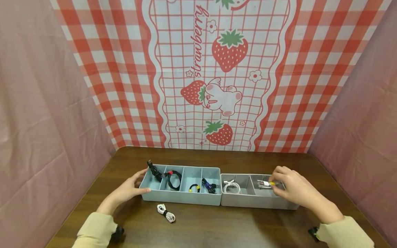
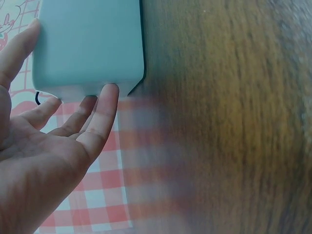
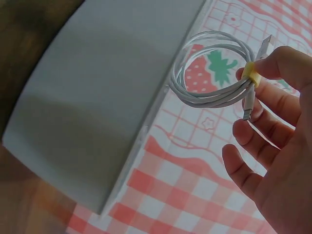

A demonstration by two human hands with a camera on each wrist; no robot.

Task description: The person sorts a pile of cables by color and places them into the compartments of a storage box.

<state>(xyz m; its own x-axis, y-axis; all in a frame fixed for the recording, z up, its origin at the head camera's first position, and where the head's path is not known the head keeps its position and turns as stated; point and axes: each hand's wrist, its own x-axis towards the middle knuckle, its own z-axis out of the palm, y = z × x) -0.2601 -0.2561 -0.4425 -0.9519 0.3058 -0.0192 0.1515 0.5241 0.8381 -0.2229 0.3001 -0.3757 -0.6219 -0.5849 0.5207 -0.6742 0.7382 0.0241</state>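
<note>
My right hand [image 1: 286,181] pinches a coiled white charging cable [image 3: 214,100] by its yellow strap, between thumb and index finger. The coil is held up by the grey divided box [image 1: 257,201], over its right part in the head view. My left hand [image 1: 128,187] rests against the left end of the pale blue divided box [image 1: 180,198]. In the left wrist view its fingertips [image 2: 111,90] touch the end wall, with the fingers fairly straight and the thumb at the box's edge. Another white coiled cable [image 1: 232,187] lies in the grey box's left compartment.
The blue box holds a black cable bundle [image 1: 155,172] jutting over the rim, a red-strapped black cable [image 1: 175,181], a short yellow-and-black cable [image 1: 194,187] and a dark cable [image 1: 208,186]. On the table in front lies a white cable [image 1: 166,213] with a black strap.
</note>
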